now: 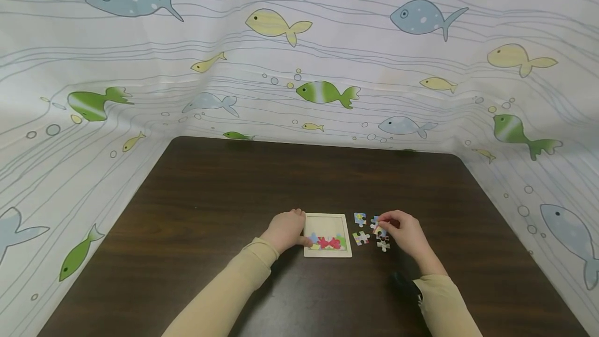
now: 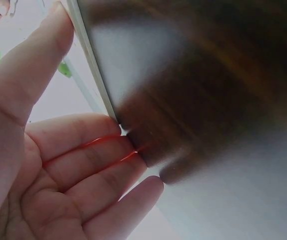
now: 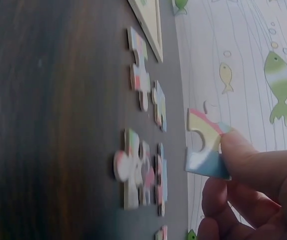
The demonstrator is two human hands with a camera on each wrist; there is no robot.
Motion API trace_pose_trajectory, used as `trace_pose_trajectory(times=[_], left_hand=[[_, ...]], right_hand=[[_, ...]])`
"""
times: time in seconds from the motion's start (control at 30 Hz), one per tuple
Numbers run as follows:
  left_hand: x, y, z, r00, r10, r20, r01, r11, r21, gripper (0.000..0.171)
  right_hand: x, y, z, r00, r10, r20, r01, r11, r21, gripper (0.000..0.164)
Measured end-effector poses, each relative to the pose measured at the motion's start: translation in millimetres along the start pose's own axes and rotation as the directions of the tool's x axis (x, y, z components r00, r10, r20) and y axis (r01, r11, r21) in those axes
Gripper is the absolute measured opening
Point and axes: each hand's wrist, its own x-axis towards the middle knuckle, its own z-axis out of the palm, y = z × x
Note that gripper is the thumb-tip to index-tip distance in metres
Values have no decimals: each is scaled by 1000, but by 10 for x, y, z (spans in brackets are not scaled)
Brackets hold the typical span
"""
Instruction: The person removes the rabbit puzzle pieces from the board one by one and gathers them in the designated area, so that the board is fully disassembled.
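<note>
My left hand rests at nine o'clock of the puzzle board, thumb over its edge, fingers straight, the little finger slightly spread from the others. The board lies flat on the dark table; coloured pieces sit along its six o'clock side. Loose pieces lie just beside it at three o'clock. Farther out, also at three o'clock, my right hand pinches one puzzle piece between thumb and fingers, above the table.

dark wood-grain table | white backdrop, three sides | blue, green, yellow fish print
</note>
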Motion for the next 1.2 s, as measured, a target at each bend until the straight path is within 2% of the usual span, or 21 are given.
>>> trace_pose_trajectory(times=[0.3, 0.47, 0.73, 1.07, 1.2], left_hand=[[1, 2, -7, 1000, 8, 0, -8, 1000, -3, 81], [1, 0, -4, 1000, 13, -8, -13, 1000, -1, 81], [6, -3, -3, 1000, 11, -9, -11, 1000, 4, 81], [-11, 5, -1, 1000, 16, -2, -16, 1000, 9, 81], [-17, -3, 4, 1000, 23, -12, -22, 1000, 16, 80]], right_hand=[[-63, 152, -74, 997, 66, 29, -65, 998, -23, 11], [-105, 227, -107, 997, 66, 37, -65, 997, -32, 8], [-121, 323, -185, 992, 63, 108, -57, 997, -56, 7], [-159, 354, -221, 982, 135, 135, -124, 988, -91, 7], [-166, 352, -206, 984, 129, 123, -110, 983, -146, 6]])
